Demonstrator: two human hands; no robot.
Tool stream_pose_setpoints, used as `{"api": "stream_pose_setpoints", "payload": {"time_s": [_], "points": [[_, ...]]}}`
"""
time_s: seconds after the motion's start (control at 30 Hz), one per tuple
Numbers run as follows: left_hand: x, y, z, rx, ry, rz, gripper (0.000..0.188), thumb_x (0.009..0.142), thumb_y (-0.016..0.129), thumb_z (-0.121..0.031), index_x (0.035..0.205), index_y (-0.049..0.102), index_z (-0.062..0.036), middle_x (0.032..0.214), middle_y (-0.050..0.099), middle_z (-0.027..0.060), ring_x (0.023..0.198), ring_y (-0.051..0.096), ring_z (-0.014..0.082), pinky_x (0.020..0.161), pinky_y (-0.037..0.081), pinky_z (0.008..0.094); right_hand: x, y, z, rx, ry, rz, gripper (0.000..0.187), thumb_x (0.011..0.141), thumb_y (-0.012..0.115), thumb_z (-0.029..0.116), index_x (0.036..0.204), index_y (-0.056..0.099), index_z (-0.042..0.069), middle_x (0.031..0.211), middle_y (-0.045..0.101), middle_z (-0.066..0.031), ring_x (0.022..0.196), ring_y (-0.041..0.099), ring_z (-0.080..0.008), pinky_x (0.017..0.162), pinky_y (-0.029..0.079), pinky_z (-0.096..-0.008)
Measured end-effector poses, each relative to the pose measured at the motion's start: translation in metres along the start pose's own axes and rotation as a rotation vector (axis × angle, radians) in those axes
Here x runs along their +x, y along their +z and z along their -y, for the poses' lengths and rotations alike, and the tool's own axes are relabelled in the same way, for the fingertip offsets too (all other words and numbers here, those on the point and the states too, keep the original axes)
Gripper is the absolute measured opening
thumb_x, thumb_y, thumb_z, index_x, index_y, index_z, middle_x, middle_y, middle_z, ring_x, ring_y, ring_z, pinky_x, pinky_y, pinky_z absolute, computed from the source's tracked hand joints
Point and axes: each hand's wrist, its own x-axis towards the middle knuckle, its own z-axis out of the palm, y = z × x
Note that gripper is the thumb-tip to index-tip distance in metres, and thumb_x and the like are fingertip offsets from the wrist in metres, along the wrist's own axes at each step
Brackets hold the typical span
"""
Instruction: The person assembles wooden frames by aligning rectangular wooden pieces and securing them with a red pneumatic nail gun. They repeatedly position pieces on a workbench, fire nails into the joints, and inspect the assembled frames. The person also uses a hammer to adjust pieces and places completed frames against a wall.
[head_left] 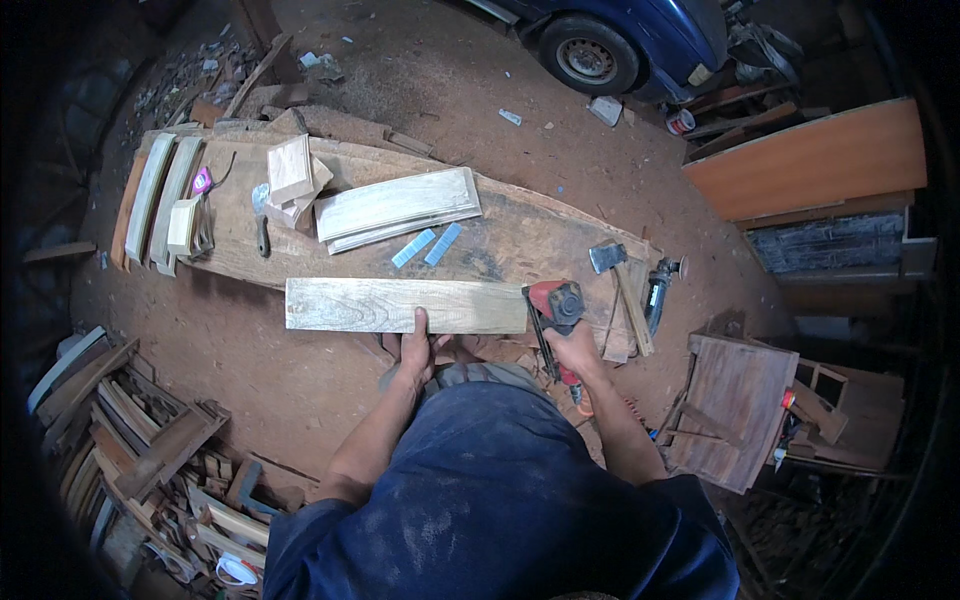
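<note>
A pale wooden plank (380,304) lies crosswise in front of me at the near edge of a wide plank workbench (530,240). My left hand (414,348) grips the plank's near edge from below, thumb on top. My right hand (580,352) holds a red and black nail gun (553,312) whose head presses against the plank's right end.
On the bench lie a stack of pale boards (398,208), two blue strips of nails (428,246), small wood blocks (292,178), a scraper (262,222), a hatchet (622,290) and a power tool (658,290). Offcuts are piled at lower left (150,440). A wooden stool (735,410) stands right, a car (620,40) behind.
</note>
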Motion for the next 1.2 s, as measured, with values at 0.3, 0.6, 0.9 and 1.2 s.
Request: {"api": "stream_pose_setpoints", "payload": {"time_s": [0.3, 0.6, 0.9, 1.2], "points": [[0.001, -0.001, 0.002, -0.007, 0.008, -0.005, 0.059, 0.103, 0.060, -0.051, 0.143, 0.048, -0.0089, 0.126, 0.065, 0.0080, 0.108, 0.068, 0.0212, 0.087, 0.059, 0.0349, -0.006, 0.002, -0.011, 0.029, 0.096, 0.039, 0.042, 0.082, 0.071, 0.027, 0.107, 0.070, -0.007, 0.091, 0.074, -0.0219, 0.086, 0.072, -0.0305, 0.082, 0.054, -0.0408], [0.004, -0.007, 0.004, 0.003, -0.022, 0.044, 0.065, 0.102, 0.058, -0.054, 0.151, 0.042, -0.0146, 0.139, 0.059, 0.0047, 0.122, 0.062, 0.0213, 0.096, 0.055, 0.0401, -0.002, 0.007, -0.031, -0.026, 0.079, 0.017, 0.043, 0.082, 0.071, 0.030, 0.108, 0.071, -0.005, 0.095, 0.074, -0.0253, 0.093, 0.074, -0.0361, 0.085, 0.054, -0.0433], [0.005, -0.007, 0.003, 0.015, -0.029, 0.014, 0.064, 0.102, 0.060, -0.053, 0.150, 0.043, -0.0146, 0.138, 0.058, 0.0060, 0.119, 0.063, 0.0223, 0.095, 0.055, 0.0397, -0.014, 0.011, -0.040, -0.028, -0.074, -0.041, 0.021, 0.086, 0.068, 0.015, 0.096, 0.067, -0.003, 0.068, 0.064, -0.0064, 0.054, 0.061, -0.0158, 0.052, 0.050, -0.0343], [0.003, -0.005, -0.002, -0.076, -0.085, 0.046, 0.063, 0.105, 0.056, -0.048, 0.154, 0.034, -0.0135, 0.145, 0.053, 0.0102, 0.126, 0.060, 0.0278, 0.102, 0.054, 0.0446, -0.013, 0.012, -0.050, -0.078, 0.041, -0.032, 0.030, 0.083, 0.070, 0.021, 0.101, 0.070, -0.002, 0.080, 0.068, -0.0134, 0.071, 0.065, -0.0241, 0.065, 0.051, -0.0384]]}}
